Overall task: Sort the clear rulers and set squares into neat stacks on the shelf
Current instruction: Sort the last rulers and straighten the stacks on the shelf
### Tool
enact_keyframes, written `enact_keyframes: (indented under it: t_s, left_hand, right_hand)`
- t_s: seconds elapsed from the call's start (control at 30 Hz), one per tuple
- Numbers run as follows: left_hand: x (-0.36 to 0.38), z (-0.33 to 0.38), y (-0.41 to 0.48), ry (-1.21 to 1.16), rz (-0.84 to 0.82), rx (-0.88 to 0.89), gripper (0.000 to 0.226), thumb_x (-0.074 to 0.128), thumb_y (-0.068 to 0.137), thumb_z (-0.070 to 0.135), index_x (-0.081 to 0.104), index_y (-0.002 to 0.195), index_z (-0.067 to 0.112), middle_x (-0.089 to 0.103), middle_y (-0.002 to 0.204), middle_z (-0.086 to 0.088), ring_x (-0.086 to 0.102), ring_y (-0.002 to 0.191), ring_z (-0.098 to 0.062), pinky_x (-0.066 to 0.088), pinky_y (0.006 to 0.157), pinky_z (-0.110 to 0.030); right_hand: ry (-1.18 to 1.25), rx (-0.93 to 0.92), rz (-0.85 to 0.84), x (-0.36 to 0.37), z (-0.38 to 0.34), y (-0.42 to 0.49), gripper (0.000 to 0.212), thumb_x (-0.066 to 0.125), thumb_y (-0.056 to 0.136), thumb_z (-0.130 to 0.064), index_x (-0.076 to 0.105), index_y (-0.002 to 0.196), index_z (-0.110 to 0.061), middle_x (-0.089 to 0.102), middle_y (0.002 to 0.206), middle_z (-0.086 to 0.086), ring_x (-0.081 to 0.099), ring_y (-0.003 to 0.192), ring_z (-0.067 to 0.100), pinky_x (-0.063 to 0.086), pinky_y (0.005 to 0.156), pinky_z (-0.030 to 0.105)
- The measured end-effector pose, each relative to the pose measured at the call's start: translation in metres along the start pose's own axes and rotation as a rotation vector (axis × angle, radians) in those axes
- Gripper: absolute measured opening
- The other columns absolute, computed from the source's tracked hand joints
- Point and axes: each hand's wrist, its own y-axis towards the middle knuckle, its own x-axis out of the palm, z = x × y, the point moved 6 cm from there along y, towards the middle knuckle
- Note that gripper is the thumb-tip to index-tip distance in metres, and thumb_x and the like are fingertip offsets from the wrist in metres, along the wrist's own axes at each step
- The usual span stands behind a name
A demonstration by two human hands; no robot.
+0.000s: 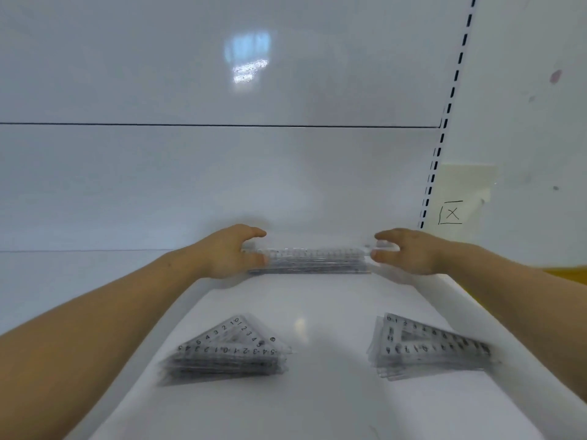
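A stack of clear straight rulers (313,260) lies crosswise at the back of the white shelf (324,300), close to the rear wall. My left hand (230,252) cups the stack's left end, thumb and fingers around it. My right hand (405,250) cups the right end the same way. Nearer to me, a pile of clear isosceles set squares (227,354) sits at the left. A pile of clear long right-angle set squares (428,349) sits at the right. Both piles are slightly fanned.
A white back panel (222,173) rises right behind the rulers. A slotted upright (440,147) runs along the right side, with a wall label marked X (451,212) beyond it. A yellow edge (568,273) shows at far right.
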Motion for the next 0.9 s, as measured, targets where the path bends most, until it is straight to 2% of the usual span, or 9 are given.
enact_keyframes:
  t_s: [0.17,0.3,0.57,0.73,0.9]
  left_hand:
    - [-0.014,-0.014,-0.031,0.078,0.051,-0.080,0.064,0.051,0.091,0.051,0.031,0.146,0.024,0.028,0.153,0.004,0.032,0.137,-0.016,0.026,0.109,-0.029]
    - [-0.026,-0.060,-0.077,0.135,0.056,-0.190,0.066,0.045,0.090,0.058,0.031,0.146,0.026,0.024,0.155,0.005,0.028,0.139,-0.018,0.025,0.114,-0.035]
    - [-0.082,-0.228,-0.231,0.173,0.137,-0.480,0.067,0.043,0.089,0.063,0.030,0.146,0.030,0.022,0.156,0.009,0.022,0.142,-0.015,0.020,0.116,-0.035]
    - [-0.122,-0.327,-0.328,0.181,0.183,-0.646,0.067,0.042,0.088,0.064,0.031,0.145,0.031,0.023,0.156,0.008,0.024,0.141,-0.016,0.021,0.114,-0.036]
    - [-0.150,-0.399,-0.383,0.136,0.164,-0.735,0.066,0.043,0.089,0.061,0.034,0.144,0.027,0.029,0.153,0.004,0.032,0.137,-0.019,0.027,0.114,-0.038]
  right_hand:
    - [-0.011,-0.127,0.071,-0.020,-0.076,0.025,0.072,0.034,0.090,-0.066,0.024,0.149,-0.025,0.023,0.156,0.000,0.025,0.142,0.021,0.019,0.115,0.035]
    - [-0.018,-0.256,0.087,-0.013,-0.171,0.035,0.069,0.035,0.092,-0.062,0.026,0.149,-0.024,0.022,0.157,-0.002,0.022,0.143,0.020,0.017,0.115,0.035]
    - [0.009,-0.483,0.011,0.030,-0.419,0.032,0.065,0.037,0.092,-0.061,0.027,0.147,-0.026,0.035,0.149,-0.001,0.030,0.138,0.020,0.025,0.111,0.034]
    - [0.045,-0.616,-0.059,0.075,-0.573,0.015,0.065,0.038,0.092,-0.059,0.027,0.147,-0.026,0.032,0.150,-0.001,0.031,0.137,0.020,0.027,0.109,0.034]
    - [0.059,-0.666,-0.070,0.106,-0.678,0.011,0.069,0.038,0.093,-0.058,0.023,0.149,-0.021,0.023,0.154,0.003,0.028,0.139,0.024,0.028,0.110,0.037]
